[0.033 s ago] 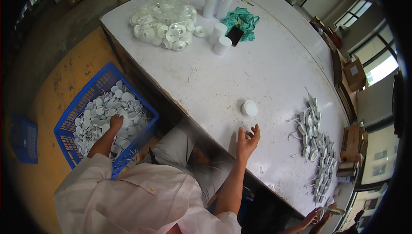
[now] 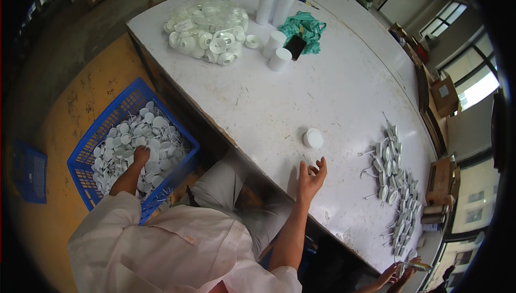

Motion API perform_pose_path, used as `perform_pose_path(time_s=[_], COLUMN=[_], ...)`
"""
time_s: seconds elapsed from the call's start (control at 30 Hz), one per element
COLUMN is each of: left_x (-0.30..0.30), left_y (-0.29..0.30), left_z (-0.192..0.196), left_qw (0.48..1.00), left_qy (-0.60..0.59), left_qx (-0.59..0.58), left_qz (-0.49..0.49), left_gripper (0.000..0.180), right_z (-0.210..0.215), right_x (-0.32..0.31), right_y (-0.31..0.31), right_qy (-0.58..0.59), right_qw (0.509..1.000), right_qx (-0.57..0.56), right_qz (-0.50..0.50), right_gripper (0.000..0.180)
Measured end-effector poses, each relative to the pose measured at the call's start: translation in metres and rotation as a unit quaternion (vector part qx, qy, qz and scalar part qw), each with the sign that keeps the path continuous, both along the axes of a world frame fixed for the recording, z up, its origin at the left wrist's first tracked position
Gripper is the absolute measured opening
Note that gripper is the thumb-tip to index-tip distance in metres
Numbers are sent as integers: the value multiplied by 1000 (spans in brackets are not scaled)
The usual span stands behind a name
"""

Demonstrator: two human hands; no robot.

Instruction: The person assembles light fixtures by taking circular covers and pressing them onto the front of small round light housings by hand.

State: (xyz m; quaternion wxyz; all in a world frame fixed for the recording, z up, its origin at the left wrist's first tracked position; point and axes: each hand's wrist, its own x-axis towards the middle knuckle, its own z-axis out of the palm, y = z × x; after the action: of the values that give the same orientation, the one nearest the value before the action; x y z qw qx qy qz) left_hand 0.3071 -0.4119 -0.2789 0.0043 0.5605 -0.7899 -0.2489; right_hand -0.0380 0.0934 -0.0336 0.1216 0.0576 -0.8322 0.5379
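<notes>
My left hand [image 2: 142, 155] reaches into a blue plastic basket [image 2: 80, 153] on my left, down among a heap of white round discs with thin wire-like stems [image 2: 124, 138]. Its fingertips are hidden against the discs, so I cannot see what they hold. Over the table, my right hand [image 2: 312, 179] is open with its palm turned up and fingers apart, empty. Just beyond those fingers stands a short white round piece [image 2: 313, 138], apart from the hand.
A clear bag of white ring-shaped parts [image 2: 207, 29] lies at the table's far left, beside white cylinders [image 2: 267, 7], a green plastic bag [image 2: 306, 27] and a dark phone [image 2: 295, 47]. Rows of stemmed discs [image 2: 391, 172] lie rightward. Another person's hands [image 2: 395, 277] work at lower right.
My left hand has shifted slightly toward me and to the left in the basket. My right hand has hardly moved.
</notes>
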Motion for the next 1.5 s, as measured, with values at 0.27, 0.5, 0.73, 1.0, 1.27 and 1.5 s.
perform_pose_path(time_s=[0.27,0.5,0.73,1.0,1.27,1.5], left_x=[-66,-224,-429,-588,-641,-647], left_y=[67,156,105,76,71,72], left_z=[56,255,351,375,369,361], left_qw=[918,834,805,778,734,712], left_qy=[371,421,327,12,-136,-130], left_qx=[137,235,-77,-174,-121,-132], left_qz=[30,-268,-489,-604,-654,-677], left_gripper=[20,37,81,105,101,77], right_z=[-5,-5,-8,-17,-31,-24], right_x=[-10,25,57,55,48,45], right_y=[-6,2,18,13,15,10], right_qy=[13,16,95,120,157,159], right_qw=[999,1000,990,983,970,964], right_qx=[40,14,92,101,162,197], right_qz=[-19,-20,-47,-95,-86,-74], right_gripper=[72,66,60,41,35,31])
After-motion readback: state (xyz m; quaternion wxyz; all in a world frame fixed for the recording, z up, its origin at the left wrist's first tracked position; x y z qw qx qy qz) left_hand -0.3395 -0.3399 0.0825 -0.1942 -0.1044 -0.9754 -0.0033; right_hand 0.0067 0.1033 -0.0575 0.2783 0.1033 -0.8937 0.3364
